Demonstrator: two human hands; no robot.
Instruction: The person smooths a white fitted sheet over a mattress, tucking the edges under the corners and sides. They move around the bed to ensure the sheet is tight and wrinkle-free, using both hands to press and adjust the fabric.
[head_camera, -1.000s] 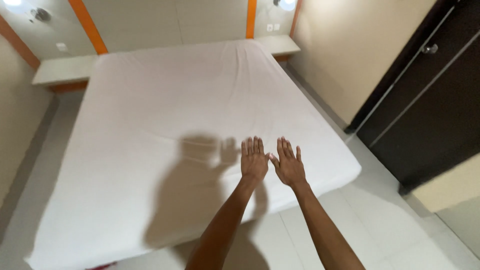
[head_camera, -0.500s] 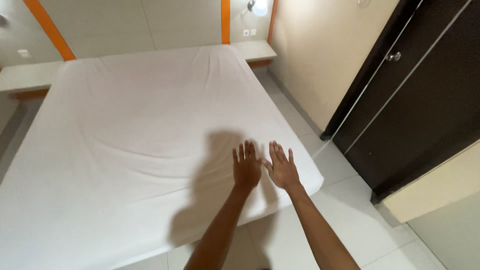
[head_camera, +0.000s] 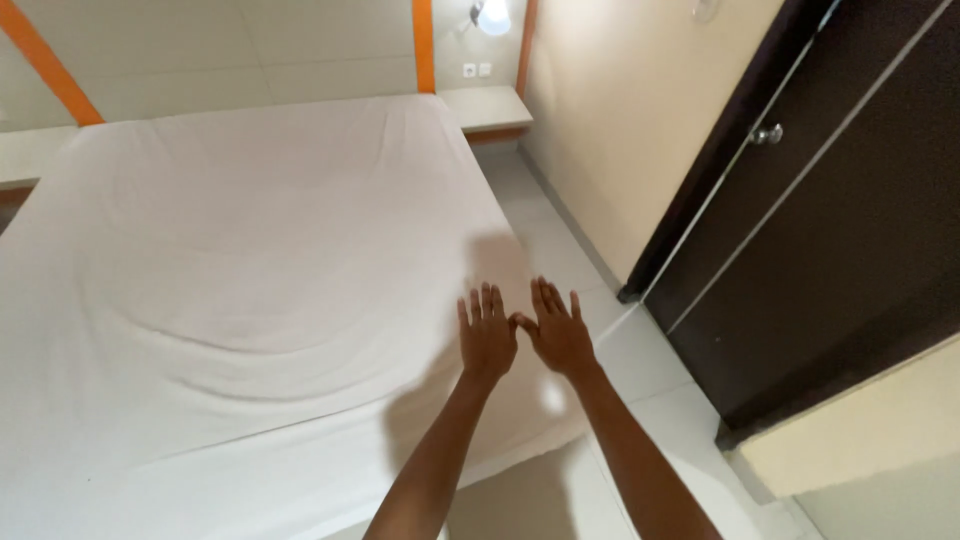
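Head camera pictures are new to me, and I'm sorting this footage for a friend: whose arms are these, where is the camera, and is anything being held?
The camera sits on a person's head and looks down, so both bare arms are that person's own. The left hand and right hand are stretched out flat, fingers spread, thumbs about touching, over the near corner of a large bed with a wrinkled white sheet. Neither hand holds anything. Nothing else lies on the sheet. To the right are a pale tiled floor and a dark brown door.

Matt white cloth sheet (softly creased), glossy floor tiles.
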